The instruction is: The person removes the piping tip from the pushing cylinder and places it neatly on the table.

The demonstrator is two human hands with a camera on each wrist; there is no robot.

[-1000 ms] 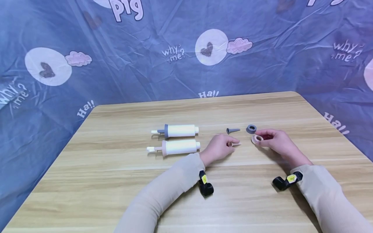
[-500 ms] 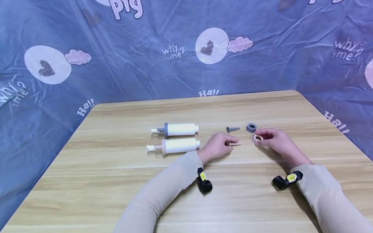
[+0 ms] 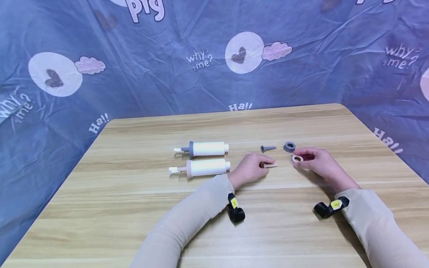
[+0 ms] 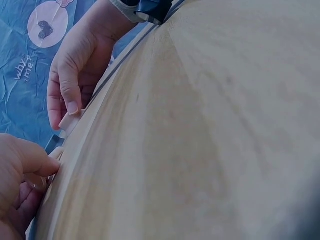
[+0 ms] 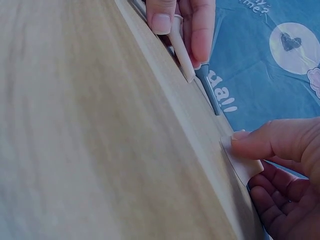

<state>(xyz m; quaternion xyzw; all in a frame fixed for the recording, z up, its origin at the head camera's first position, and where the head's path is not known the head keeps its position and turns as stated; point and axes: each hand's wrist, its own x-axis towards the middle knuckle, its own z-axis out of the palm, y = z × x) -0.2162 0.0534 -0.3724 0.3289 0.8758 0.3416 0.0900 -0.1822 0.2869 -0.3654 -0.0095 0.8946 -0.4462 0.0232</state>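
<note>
My left hand [image 3: 250, 168] pinches the wide end of a small beige tapered nozzle [image 5: 183, 52] between thumb and fingers. Its narrow tip points right, close over the tabletop. To the right, my right hand [image 3: 320, 164] holds a beige ring-shaped cap [image 3: 297, 159] by its side, with the thumb on the near edge and fingers behind. Just beyond these lie their grey counterparts, a flared nozzle [image 3: 269, 148] and a ring cap [image 3: 289, 147]. In the right wrist view, the grey nozzle [image 5: 207, 87] shows behind the beige one.
Left of the hands, two white cylinders lie on their sides: one with a grey collar [image 3: 209, 149], one with a pale pink collar [image 3: 208, 167]. Each has a thin stem with a white end on its left. Blue printed cloth [image 3: 151, 74] hangs behind the wooden table [image 3: 134, 208].
</note>
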